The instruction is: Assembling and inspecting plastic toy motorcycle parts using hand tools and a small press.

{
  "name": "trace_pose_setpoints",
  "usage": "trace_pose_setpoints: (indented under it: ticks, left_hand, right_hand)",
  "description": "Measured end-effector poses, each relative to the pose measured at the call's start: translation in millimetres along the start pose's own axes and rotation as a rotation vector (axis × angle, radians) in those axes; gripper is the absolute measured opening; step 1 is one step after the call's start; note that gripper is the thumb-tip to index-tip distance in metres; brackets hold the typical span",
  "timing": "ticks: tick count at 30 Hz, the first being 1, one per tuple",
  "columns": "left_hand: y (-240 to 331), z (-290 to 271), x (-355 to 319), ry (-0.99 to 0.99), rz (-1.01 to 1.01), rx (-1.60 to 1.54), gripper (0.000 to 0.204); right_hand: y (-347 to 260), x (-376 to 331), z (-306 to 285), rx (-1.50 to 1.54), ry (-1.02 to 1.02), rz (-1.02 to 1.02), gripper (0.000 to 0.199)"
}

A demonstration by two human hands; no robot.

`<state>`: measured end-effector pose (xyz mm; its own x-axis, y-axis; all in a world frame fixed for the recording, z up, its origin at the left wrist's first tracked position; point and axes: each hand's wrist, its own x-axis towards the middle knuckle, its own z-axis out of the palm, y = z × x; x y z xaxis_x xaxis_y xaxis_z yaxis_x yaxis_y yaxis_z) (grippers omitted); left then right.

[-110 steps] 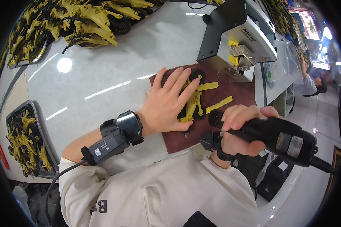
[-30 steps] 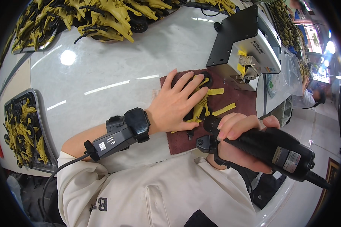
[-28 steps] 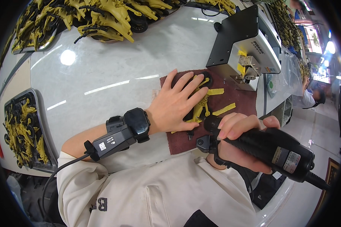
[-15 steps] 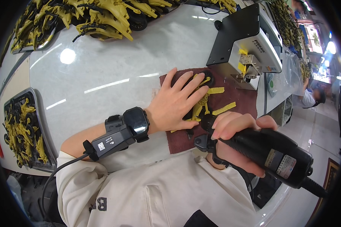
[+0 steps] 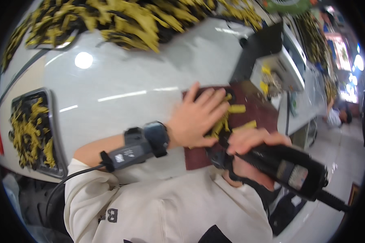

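My left hand (image 5: 198,116) lies with its fingers spread over a yellow and black model motorbike (image 5: 220,128), pressing it onto a dark red cloth (image 5: 195,159). Much of the model is hidden under the palm and fingers. In my right hand (image 5: 251,156) is a black corded electric screwdriver (image 5: 286,167), my fingers wrapped round its body. Its front end points at the near side of the model, beside my left thumb; the tip cannot be made out. Two flat yellow strips (image 5: 236,108) stick out on the model's right side.
A white and black machine (image 5: 267,69) with yellow bits on its front stands behind the cloth. Piled yellow and black models (image 5: 138,24) cover the back of the white table (image 5: 121,77). A metal tray (image 5: 61,164) of similar models sits at left. Another person (image 5: 337,116) is far right.
The whole view has shifted and blurred, with the scene sitting lower and further right. Both hands keep nearly the same place on the cloth, and the screwdriver is still in my right hand.
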<state>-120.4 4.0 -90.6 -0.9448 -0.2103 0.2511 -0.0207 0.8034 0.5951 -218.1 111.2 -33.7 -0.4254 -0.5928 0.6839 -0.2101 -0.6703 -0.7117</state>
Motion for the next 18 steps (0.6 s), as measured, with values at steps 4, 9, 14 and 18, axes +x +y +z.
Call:
trace_pose_setpoints:
  ticks: [4,9,14,18]
  left_hand:
    - [27,-14,8,0.002,0.042,0.028,0.074]
    - [43,-11,11,0.068,0.108,0.066,0.059]
    - [13,-130,-59,0.459,-0.140,0.168,0.061]
    - [-56,-218,-161,0.848,-0.662,0.720,0.049]
  right_hand:
    - [-45,2,-22,-0.197,0.299,0.021,0.088]
    - [-31,25,-53,-0.442,0.636,0.214,0.054]
    - [-15,22,-80,-0.305,0.542,0.224,0.048]
    - [-12,33,-47,-0.496,0.766,0.142,0.087]
